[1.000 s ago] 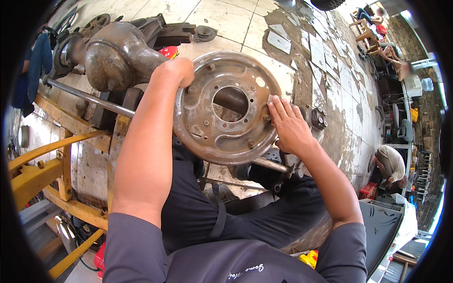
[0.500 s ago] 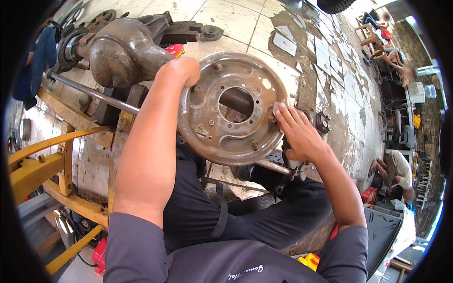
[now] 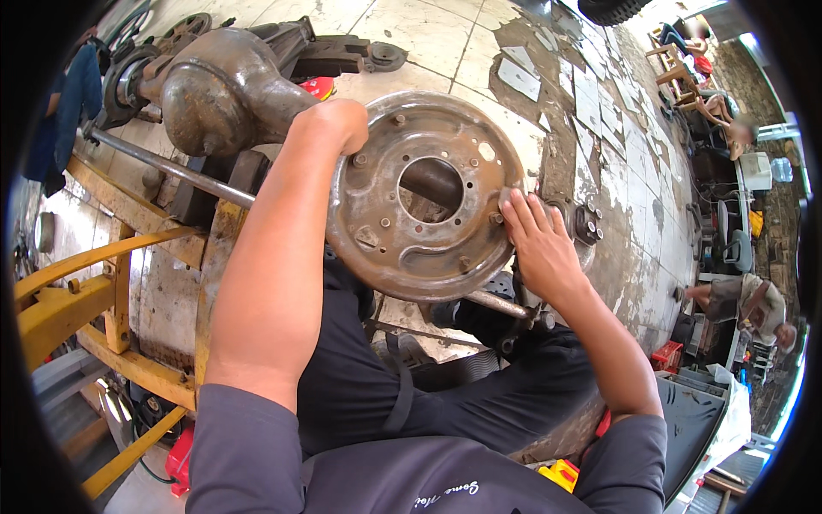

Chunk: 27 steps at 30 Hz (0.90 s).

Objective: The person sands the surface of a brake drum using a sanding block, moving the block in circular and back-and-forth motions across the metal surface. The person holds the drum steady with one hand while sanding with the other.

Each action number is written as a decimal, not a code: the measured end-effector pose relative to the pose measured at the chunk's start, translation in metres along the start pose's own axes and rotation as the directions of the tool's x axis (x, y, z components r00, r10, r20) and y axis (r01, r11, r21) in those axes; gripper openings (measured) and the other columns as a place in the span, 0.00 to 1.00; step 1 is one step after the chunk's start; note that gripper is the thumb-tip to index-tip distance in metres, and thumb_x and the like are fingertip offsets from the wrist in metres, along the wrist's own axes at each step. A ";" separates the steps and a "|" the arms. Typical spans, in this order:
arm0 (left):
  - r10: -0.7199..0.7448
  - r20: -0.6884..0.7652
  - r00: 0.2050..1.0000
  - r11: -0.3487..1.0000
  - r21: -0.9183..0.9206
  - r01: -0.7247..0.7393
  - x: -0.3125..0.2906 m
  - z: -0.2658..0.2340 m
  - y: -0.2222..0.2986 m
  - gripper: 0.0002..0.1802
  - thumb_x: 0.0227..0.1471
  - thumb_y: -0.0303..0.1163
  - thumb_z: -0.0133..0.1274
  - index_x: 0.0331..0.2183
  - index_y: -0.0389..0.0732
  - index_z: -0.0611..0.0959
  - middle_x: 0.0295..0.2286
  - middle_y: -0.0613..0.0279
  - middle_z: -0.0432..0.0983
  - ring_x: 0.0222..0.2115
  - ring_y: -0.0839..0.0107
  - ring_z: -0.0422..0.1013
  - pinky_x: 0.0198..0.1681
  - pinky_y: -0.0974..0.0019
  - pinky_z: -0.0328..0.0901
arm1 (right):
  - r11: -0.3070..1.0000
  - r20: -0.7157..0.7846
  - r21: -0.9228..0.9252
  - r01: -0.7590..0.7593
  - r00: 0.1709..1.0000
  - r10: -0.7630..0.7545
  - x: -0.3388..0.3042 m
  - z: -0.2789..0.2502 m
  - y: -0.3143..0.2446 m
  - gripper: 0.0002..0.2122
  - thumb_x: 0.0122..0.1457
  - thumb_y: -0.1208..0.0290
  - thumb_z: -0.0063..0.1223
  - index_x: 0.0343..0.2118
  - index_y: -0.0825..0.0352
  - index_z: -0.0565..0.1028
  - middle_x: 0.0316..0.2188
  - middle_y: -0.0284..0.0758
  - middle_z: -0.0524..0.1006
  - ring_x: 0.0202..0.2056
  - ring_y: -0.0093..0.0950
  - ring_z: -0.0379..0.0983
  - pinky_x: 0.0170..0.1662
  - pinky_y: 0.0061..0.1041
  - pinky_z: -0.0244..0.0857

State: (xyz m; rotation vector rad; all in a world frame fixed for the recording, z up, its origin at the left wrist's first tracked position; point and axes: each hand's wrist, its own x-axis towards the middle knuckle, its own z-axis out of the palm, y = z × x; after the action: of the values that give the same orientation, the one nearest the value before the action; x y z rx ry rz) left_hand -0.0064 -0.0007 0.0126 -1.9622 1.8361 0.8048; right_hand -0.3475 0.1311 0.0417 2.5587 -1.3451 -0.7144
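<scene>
Head view: both hands tilt backing plate (image 3: 419, 206) face-up.

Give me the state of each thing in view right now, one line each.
Left hand: gripping the plate's upper left rim.
Right hand: fingers flat on the plate's right edge.
Rusty round backing plate: upright, held between both hands, centre hole open.
Axle housing: lying behind the plate, rusty and greasy.
Yellow stand: standing at left, paint worn.
Tiled floor: stained, patchy.
</scene>
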 end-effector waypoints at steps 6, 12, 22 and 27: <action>0.114 -0.044 0.992 0.993 0.032 -0.113 -0.012 0.002 -0.005 0.22 0.64 0.42 0.47 0.42 0.31 0.84 0.43 0.41 0.80 0.46 0.45 0.76 0.50 0.51 0.70 | 1.000 -0.019 0.001 -0.006 1.000 0.006 0.004 0.004 0.000 0.29 0.64 0.72 0.42 0.69 0.67 0.56 0.71 0.40 0.54 0.70 0.41 0.52 0.69 0.48 0.49; 0.117 -0.030 0.993 0.991 0.060 -0.115 -0.009 0.001 -0.005 0.23 0.65 0.42 0.47 0.42 0.30 0.84 0.42 0.38 0.80 0.46 0.46 0.76 0.50 0.51 0.70 | 1.000 -0.004 0.009 -0.016 1.000 0.016 0.008 0.002 -0.003 0.30 0.63 0.74 0.41 0.70 0.67 0.55 0.72 0.40 0.52 0.71 0.42 0.50 0.69 0.48 0.49; 0.093 -0.037 0.995 0.995 0.050 -0.091 -0.010 0.000 -0.004 0.23 0.65 0.42 0.47 0.42 0.29 0.84 0.43 0.38 0.80 0.47 0.45 0.76 0.51 0.50 0.69 | 1.000 -0.062 0.019 -0.004 0.998 0.005 -0.014 0.009 -0.007 0.28 0.65 0.71 0.42 0.69 0.68 0.57 0.71 0.42 0.54 0.70 0.43 0.53 0.68 0.47 0.51; 0.165 -0.047 0.985 0.983 0.093 -0.160 -0.017 -0.001 -0.004 0.24 0.64 0.43 0.48 0.43 0.29 0.83 0.43 0.38 0.79 0.47 0.45 0.76 0.51 0.50 0.69 | 0.998 -0.105 0.043 -0.033 0.994 0.038 0.006 0.013 -0.005 0.28 0.66 0.71 0.40 0.69 0.66 0.57 0.71 0.39 0.55 0.70 0.42 0.52 0.69 0.47 0.50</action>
State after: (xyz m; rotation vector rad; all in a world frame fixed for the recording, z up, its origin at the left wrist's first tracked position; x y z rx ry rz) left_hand -0.0027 0.0123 0.0233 -1.8146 2.0488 0.7097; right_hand -0.3471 0.1305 0.0269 2.5576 -1.3821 -0.5424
